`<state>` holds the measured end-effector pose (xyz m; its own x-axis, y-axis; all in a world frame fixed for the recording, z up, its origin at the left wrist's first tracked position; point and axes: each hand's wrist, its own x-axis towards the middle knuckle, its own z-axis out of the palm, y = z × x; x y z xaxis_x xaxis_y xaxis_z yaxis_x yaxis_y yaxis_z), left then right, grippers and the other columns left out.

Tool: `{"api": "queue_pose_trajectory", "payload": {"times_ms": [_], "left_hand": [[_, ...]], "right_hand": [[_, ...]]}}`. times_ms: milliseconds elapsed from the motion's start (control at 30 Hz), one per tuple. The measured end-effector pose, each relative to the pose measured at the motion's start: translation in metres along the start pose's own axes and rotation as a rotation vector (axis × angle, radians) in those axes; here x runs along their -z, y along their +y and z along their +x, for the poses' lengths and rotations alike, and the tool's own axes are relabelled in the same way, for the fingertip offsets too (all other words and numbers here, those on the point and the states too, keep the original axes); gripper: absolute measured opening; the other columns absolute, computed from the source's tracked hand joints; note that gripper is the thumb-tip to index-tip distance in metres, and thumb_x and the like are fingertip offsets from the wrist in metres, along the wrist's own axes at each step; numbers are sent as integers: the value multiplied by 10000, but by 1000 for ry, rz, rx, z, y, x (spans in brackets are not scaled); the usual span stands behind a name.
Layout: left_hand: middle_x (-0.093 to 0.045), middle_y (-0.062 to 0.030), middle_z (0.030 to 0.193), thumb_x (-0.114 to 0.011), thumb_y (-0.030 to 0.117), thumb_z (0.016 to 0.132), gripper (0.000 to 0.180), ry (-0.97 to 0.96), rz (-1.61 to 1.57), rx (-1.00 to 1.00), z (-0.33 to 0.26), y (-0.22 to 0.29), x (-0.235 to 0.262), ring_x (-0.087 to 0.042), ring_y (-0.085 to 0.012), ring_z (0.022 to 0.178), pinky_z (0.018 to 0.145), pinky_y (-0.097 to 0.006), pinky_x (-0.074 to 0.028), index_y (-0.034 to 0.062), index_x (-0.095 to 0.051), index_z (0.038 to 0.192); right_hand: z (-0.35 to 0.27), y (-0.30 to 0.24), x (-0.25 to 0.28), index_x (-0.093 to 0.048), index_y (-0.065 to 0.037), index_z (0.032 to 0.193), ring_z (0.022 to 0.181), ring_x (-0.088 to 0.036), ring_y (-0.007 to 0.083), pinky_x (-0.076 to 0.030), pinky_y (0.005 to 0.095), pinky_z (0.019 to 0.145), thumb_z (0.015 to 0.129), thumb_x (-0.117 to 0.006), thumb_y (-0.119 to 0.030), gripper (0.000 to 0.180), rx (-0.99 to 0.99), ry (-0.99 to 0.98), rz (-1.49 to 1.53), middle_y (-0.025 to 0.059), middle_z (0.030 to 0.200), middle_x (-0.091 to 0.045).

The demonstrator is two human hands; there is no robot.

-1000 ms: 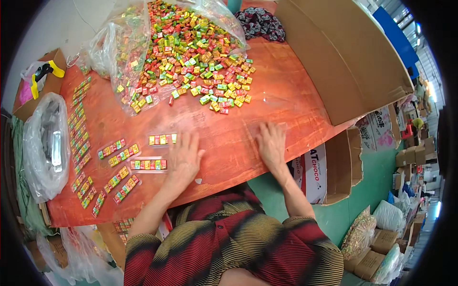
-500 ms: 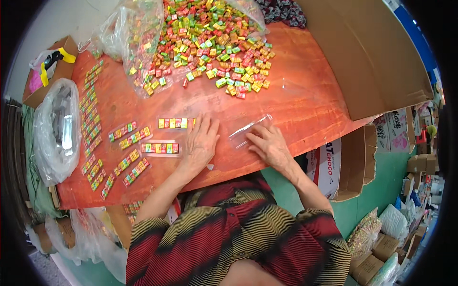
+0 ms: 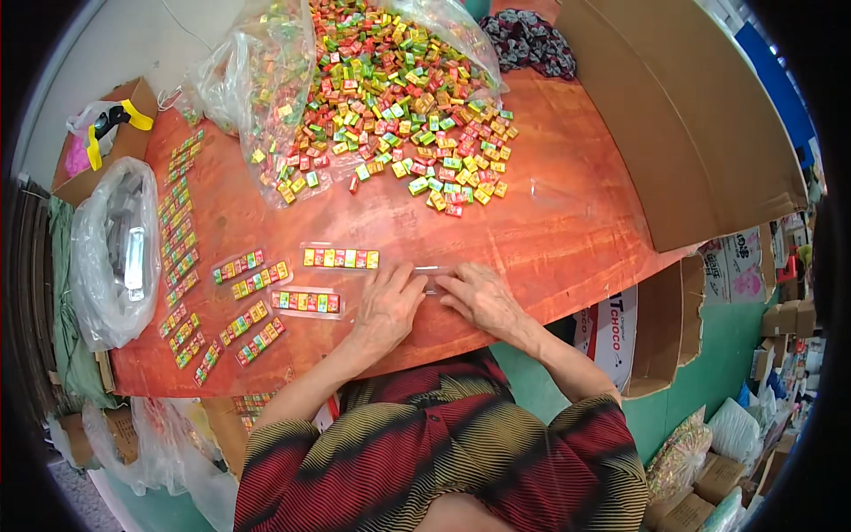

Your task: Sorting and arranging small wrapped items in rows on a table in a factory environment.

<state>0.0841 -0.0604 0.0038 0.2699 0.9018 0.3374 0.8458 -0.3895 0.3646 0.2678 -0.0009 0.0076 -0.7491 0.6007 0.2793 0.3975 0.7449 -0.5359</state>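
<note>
In front of me, both hands hold a small clear plastic tray (image 3: 429, 269) between them, low over the table edge. My left hand (image 3: 390, 303) has its fingers bent on the tray's left end, and my right hand (image 3: 480, 300) grips the right end. My fingers cover much of the tray, and no candies show in the visible part. Just left of my left hand lies a clear tray with a row of small red, yellow and green wrapped pieces (image 3: 340, 258). Below it is a second filled tray (image 3: 306, 302).
A large heap of small wrapped pieces (image 3: 417, 115) spills from a plastic bag (image 3: 270, 97) at the back. Several filled trays (image 3: 180, 232) line the left side beside a bag of clear trays (image 3: 115, 257). A cardboard sheet (image 3: 683, 124) stands at right.
My left hand has moved right, off the upper filled tray, to the clear tray. My right hand has brought that tray leftward and turned it level. The whole view has shifted a little.
</note>
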Motion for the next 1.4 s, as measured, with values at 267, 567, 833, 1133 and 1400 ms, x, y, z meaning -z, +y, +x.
{"api": "queue_pose_trajectory", "payload": {"times_ms": [267, 567, 833, 1133, 1400], "left_hand": [[-517, -147, 958, -552, 67, 757, 299, 159, 57, 153, 87, -56, -13, -521, -321, 865, 712, -427, -429, 36, -533, 1054], [-497, -153, 936, -565, 99, 747, 321, 157, 142, 182, 80, -58, -32, -494, -333, 870, 733, -443, -406, 48, -524, 1061], [-504, -198, 941, -485, 32, 765, 202, 186, 256, 435, 76, -105, -2, -501, -380, 887, 731, -457, -432, 5, -525, 961], [-556, -180, 813, -657, 111, 683, 224, 36, 182, 414, 67, -88, -7, -560, -347, 784, 653, -439, -455, -27, -559, 829], [-520, -149, 905, -660, 126, 714, 396, 2, 60, 384, 66, -69, -13, -541, -343, 840, 678, -439, -445, 87, -526, 1085]], "right_hand": [[82, 50, -10, -546, -37, 958, 800, -539, 308, -457, 387, 656, 729, -614, -92, 246, -125, 203, -199, 136, 895, -524], [99, 71, -14, -547, -33, 960, 742, -551, 294, -478, 382, 610, 745, -495, -61, 223, -254, 285, -438, 137, 856, -511], [164, 42, -44, -551, -16, 1009, 974, -502, 269, -407, 439, 807, 734, -499, -70, 285, 104, 188, -469, 127, 1086, -527], [101, 40, -37, -563, -4, 1010, 971, -511, 214, -364, 412, 865, 746, -488, -103, 292, 204, 146, -517, 100, 989, -543], [79, 53, 5, -574, -17, 906, 753, -548, 297, -451, 381, 660, 708, -508, -2, 209, -121, 255, -221, 128, 790, -553]]}}
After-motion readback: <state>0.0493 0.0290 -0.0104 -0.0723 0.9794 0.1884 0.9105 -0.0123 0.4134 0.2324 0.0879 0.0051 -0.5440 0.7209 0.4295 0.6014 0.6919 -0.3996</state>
